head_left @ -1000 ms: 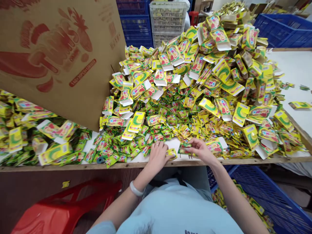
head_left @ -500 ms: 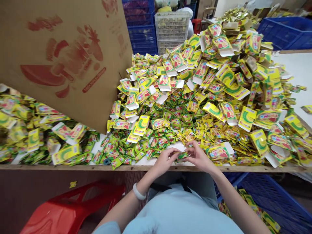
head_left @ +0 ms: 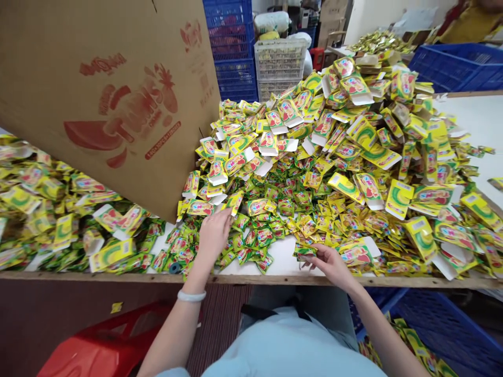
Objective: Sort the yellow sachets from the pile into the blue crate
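My left hand [head_left: 215, 233] is over the pile at the left of the bare patch, its fingers closed at the near end of a small yellow carton [head_left: 236, 200]. The hand hides part of that carton. My right hand [head_left: 330, 265] pinches small green and yellow candy sachets [head_left: 305, 251] just above the white tabletop [head_left: 281, 256]. Loose green sachets [head_left: 265, 235] lie between the hands. Yellow sachets [head_left: 346, 209] spread beyond the right hand, near a small carton with an open white flap [head_left: 357, 251].
A large printed cardboard box [head_left: 137, 115] stands tilted at left. Small cartons [head_left: 353, 125] are heaped at the back right. Blue crates [head_left: 233, 52] and white crates [head_left: 279, 60] are stacked behind. A red stool [head_left: 102, 345] and a blue crate [head_left: 444, 324] are below the table edge.
My hands have come apart. The left moved left and forward to the small carton, which now lies tilted. The right stays near the table edge with the sachets.
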Demonstrator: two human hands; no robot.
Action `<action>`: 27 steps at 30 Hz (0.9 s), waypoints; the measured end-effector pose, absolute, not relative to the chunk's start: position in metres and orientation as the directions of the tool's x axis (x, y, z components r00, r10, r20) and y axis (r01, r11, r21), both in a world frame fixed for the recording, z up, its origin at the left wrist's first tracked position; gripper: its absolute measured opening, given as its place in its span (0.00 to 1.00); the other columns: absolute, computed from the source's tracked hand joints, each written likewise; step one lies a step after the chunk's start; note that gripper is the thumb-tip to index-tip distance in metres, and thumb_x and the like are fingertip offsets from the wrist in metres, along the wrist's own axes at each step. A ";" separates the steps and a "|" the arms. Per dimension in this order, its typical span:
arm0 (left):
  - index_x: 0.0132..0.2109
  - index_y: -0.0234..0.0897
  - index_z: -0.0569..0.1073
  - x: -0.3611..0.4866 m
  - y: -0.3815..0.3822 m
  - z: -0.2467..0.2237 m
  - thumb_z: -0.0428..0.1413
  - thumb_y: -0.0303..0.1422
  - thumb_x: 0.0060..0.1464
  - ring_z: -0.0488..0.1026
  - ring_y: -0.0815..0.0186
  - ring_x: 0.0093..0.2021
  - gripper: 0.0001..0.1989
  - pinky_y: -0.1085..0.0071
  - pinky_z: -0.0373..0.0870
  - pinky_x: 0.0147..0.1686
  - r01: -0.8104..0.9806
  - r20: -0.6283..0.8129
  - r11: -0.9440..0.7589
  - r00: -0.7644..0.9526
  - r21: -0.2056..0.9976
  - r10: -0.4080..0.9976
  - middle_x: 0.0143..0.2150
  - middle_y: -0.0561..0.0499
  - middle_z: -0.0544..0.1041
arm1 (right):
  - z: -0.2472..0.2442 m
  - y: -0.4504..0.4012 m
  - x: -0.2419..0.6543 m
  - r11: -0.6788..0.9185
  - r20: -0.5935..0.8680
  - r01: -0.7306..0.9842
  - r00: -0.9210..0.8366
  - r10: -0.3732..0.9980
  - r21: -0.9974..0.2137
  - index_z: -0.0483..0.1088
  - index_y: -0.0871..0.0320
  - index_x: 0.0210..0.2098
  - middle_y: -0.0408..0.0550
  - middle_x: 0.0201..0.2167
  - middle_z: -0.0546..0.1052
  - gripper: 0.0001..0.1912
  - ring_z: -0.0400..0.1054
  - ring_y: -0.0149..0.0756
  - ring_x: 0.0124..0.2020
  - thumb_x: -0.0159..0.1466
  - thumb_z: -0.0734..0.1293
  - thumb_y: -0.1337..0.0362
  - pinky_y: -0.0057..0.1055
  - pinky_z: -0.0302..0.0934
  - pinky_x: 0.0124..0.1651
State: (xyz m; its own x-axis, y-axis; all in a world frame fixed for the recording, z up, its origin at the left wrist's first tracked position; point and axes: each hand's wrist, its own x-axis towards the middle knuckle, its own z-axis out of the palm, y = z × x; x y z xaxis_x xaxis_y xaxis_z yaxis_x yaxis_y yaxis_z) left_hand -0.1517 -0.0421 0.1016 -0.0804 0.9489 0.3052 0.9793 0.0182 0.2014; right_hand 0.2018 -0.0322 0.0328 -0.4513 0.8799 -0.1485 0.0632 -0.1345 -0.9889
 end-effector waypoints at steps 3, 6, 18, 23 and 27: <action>0.56 0.37 0.74 -0.135 -0.050 0.115 0.43 0.29 0.65 0.77 0.56 0.48 0.19 0.57 0.72 0.50 0.955 0.397 -0.185 0.080 0.232 0.914 0.48 0.42 0.81 | 0.041 -0.029 0.197 0.015 -0.011 0.063 -0.406 0.914 -0.998 0.79 0.54 0.41 0.57 0.57 0.74 0.18 0.68 0.48 0.59 0.58 0.73 0.49 0.45 0.67 0.56; 0.56 0.40 0.75 -0.100 -0.058 0.137 0.44 0.26 0.65 0.76 0.59 0.46 0.20 0.60 0.73 0.49 0.870 0.384 -0.427 0.316 0.247 0.867 0.44 0.45 0.81 | 0.048 -0.020 0.185 0.021 0.029 -0.022 -0.458 0.888 -1.000 0.79 0.52 0.41 0.55 0.66 0.64 0.19 0.55 0.50 0.69 0.56 0.73 0.46 0.49 0.61 0.62; 0.64 0.39 0.66 -0.035 -0.041 0.121 0.60 0.57 0.49 0.74 0.52 0.54 0.41 0.58 0.73 0.53 0.068 0.248 -0.274 0.260 0.959 0.933 0.53 0.39 0.78 | 0.066 -0.027 0.171 -0.117 -0.002 -0.188 -0.519 0.855 -0.975 0.77 0.51 0.36 0.48 0.50 0.76 0.19 0.72 0.45 0.53 0.52 0.76 0.47 0.42 0.69 0.53; 0.52 0.36 0.76 -0.011 -0.040 0.097 0.60 0.55 0.51 0.75 0.52 0.54 0.30 0.55 0.69 0.57 -0.075 -0.052 0.074 0.251 0.994 0.967 0.50 0.40 0.79 | 0.073 -0.037 0.189 -0.131 -0.035 -0.178 -0.462 0.886 -0.975 0.78 0.50 0.36 0.46 0.46 0.78 0.13 0.74 0.45 0.49 0.54 0.76 0.53 0.41 0.72 0.49; 0.42 0.34 0.75 -0.006 -0.041 0.096 0.67 0.51 0.43 0.77 0.60 0.37 0.26 0.62 0.75 0.44 -0.185 -0.155 0.190 0.188 0.964 0.970 0.37 0.46 0.80 | 0.097 -0.025 0.222 -0.090 -0.048 -0.150 -0.265 0.963 -0.985 0.75 0.53 0.41 0.47 0.35 0.79 0.15 0.75 0.39 0.31 0.56 0.75 0.56 0.34 0.73 0.29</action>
